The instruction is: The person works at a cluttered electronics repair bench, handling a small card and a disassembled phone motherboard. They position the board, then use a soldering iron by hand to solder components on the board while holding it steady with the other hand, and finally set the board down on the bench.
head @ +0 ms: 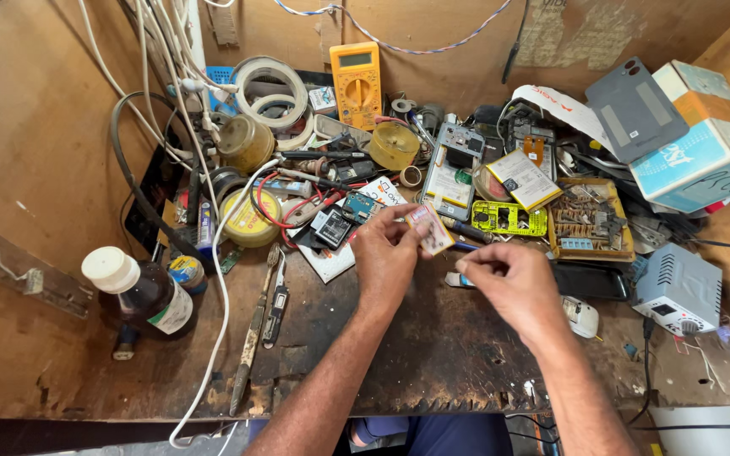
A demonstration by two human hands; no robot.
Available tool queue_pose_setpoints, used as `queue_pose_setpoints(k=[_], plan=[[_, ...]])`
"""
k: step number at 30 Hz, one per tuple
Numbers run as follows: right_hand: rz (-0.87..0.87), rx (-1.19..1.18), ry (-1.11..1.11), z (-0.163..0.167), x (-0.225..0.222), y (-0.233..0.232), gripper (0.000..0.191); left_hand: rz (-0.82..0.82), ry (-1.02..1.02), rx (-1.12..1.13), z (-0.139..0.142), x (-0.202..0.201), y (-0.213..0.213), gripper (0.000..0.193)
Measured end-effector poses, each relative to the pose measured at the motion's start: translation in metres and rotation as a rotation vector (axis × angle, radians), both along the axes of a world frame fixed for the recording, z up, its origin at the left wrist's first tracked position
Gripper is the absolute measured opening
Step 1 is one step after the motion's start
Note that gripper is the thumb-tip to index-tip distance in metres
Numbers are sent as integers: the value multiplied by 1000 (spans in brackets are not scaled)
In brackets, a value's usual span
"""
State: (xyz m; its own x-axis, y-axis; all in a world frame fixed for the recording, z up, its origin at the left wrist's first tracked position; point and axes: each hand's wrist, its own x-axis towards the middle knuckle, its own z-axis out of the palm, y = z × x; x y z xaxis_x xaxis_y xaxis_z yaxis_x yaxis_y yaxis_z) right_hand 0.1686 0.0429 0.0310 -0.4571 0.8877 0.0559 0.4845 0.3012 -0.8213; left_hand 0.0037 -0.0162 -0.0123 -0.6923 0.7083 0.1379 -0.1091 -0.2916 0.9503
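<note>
My left hand [386,253] holds a small flat pinkish-white part [430,228], like a little circuit board or card, pinched between thumb and fingers above the dark worn bench [433,346]. My right hand [509,283] is just to its right with fingertips pinched together near the part's lower edge; whether it holds anything tiny I cannot tell. Right behind the hands lie a phone with its back removed [451,173] and a yellow-green phone frame [509,218].
A brown bottle with a white cap [141,291] stands at left. Tweezers and a screwdriver [265,312] lie left of my arms. A yellow multimeter [356,83], tape rolls, wires, a parts tray [591,221], boxes and a grey power unit [679,287] crowd the back and right.
</note>
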Motion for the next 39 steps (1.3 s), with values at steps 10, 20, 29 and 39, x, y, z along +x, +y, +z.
queue_pose_setpoints(k=[10, 20, 29, 39], plan=[[94, 185, -226, -4, -27, -15, 15, 91, -13, 75, 13, -1, -9, 23], [-104, 144, -29, -4, -3, 3, 22, -1, -69, 144, 2, 0, -2, 24], [50, -218, 471, -9, -9, 2, 19, -295, -270, 125, -2, 8, -2, 25], [-17, -86, 287, -6, -7, 6, 14, -258, -76, 35, -3, 12, 3, 21]])
